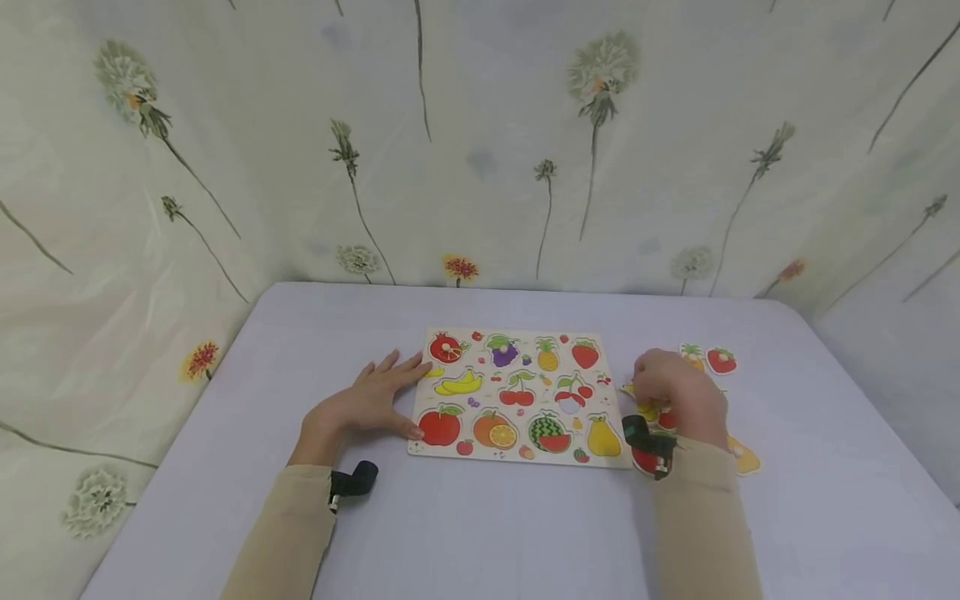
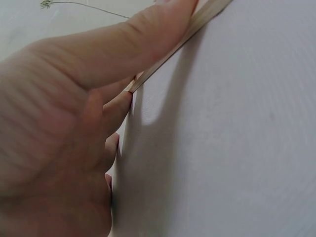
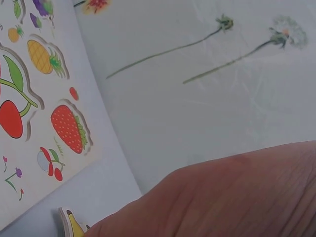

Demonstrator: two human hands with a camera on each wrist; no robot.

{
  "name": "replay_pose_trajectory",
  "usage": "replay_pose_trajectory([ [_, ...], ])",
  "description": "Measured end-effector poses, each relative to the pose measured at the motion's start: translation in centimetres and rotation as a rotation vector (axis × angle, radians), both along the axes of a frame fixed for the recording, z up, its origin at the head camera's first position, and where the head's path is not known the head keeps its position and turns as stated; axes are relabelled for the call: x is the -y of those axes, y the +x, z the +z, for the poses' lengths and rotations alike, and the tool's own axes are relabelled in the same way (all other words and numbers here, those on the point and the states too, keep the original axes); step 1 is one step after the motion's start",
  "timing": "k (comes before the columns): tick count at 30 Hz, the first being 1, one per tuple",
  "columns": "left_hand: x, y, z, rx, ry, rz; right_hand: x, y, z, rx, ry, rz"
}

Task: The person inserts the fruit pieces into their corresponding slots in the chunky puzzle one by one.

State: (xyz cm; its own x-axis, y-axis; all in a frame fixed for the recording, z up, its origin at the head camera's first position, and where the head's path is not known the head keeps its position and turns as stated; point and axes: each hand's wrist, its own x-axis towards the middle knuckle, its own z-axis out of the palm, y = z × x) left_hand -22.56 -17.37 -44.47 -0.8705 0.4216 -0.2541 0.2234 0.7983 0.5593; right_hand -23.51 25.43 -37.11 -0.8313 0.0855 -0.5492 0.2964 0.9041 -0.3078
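A wooden fruit puzzle board (image 1: 487, 452) lies flat on the table. My left hand (image 1: 373, 398) rests at its left edge with fingers spread; thumb and fingertips touch the board. The left wrist view shows the thumb (image 2: 143, 42) along the board's edge. To the right of the board, my right hand (image 1: 678, 387) is curled over a group of loose fruit pieces. A banana piece (image 3: 74, 224) sticks out from under this hand, gripped by the curled fingers; the fingertips are hidden.
Loose pieces surround the right hand: a strawberry piece (image 1: 722, 361) and pineapple piece (image 1: 692, 357) behind it, a pear-coloured piece (image 1: 744, 458) and red piece (image 1: 643, 461) in front. A floral curtain (image 1: 480, 167) stands behind the white table (image 1: 487, 533).
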Motion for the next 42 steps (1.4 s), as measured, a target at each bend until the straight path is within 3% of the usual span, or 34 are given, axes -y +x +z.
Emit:
replay_pose_trajectory([
  [4, -0.1, 0.1, 0.2, -0.002, -0.008, -0.002, -0.2, -0.1, 0.0, -0.013, -0.026, 0.015],
  [15, 0.0, 0.0, 0.1, 0.009, -0.015, -0.006, 1.4, -2.0, -1.7, -0.162, -0.079, 0.205],
  [25, 0.0, -0.2, -0.2, 0.010, -0.016, 0.008, 4.2, -2.4, -2.0, -0.267, -0.117, 0.270],
  [33, 0.1, -0.3, -0.1, 0.005, -0.027, -0.009, 7.1, -2.4, -2.2, -0.248, -0.140, 0.286],
  [42, 0.3, -0.3, -0.3, -0.010, -0.022, -0.018, 10.6, -2.5, -3.4, -0.317, -0.177, 0.355],
])
